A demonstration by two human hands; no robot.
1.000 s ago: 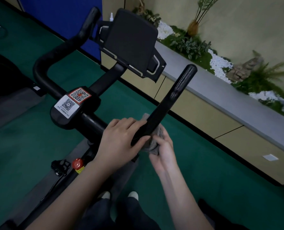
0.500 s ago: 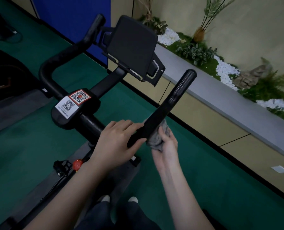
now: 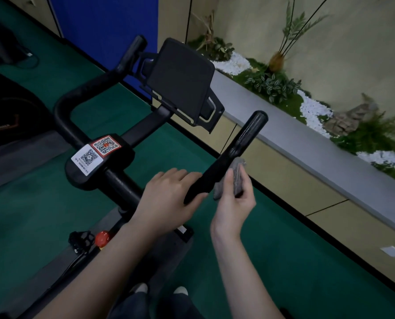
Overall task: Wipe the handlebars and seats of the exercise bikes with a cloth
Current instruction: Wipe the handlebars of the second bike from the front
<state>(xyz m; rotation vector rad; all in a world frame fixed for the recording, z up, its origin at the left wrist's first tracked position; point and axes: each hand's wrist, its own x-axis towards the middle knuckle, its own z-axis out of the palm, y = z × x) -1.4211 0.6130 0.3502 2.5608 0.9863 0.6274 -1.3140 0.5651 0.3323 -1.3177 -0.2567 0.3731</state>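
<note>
**Handlebar, hands and cloth: where each sits**

The handlebar [image 3: 113, 180] runs across the middle, its right grip [image 3: 240, 143] pointing far and right. The left hand [image 3: 168, 199] lies on the near end of that grip; the right hand [image 3: 233, 203] is just right of it, holding the cloth [image 3: 235, 176] against the grip's right side. The tablet holder [image 3: 180, 81] stands farther off, the planter ledge [image 3: 307, 139] to the right.
</note>
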